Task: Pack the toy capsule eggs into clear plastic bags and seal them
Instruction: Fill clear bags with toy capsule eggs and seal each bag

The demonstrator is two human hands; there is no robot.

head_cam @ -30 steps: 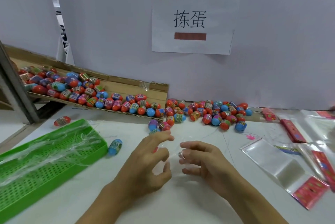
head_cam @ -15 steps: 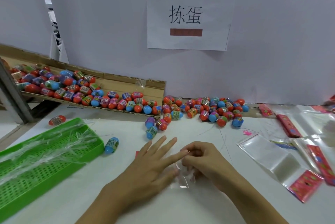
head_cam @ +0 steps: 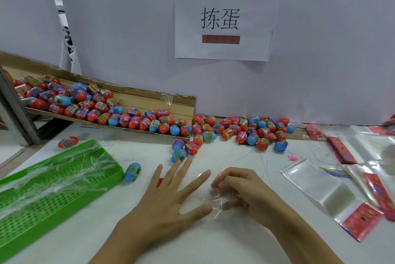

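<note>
Fingers (head_cam: 188, 178) of the left hand (head_cam: 166, 204) lie spread flat on a clear plastic bag (head_cam: 210, 197) near the table's front edge; the right hand (head_cam: 241, 191) pinches its film. Keeping it pressed flat should seal cleanly. Capsule eggs (head_cam: 245, 131) wait along the back edge.

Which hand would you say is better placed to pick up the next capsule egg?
Left, probably: the left hand lies open beside a blue egg, while the right hand pinches the clear bag.
</note>
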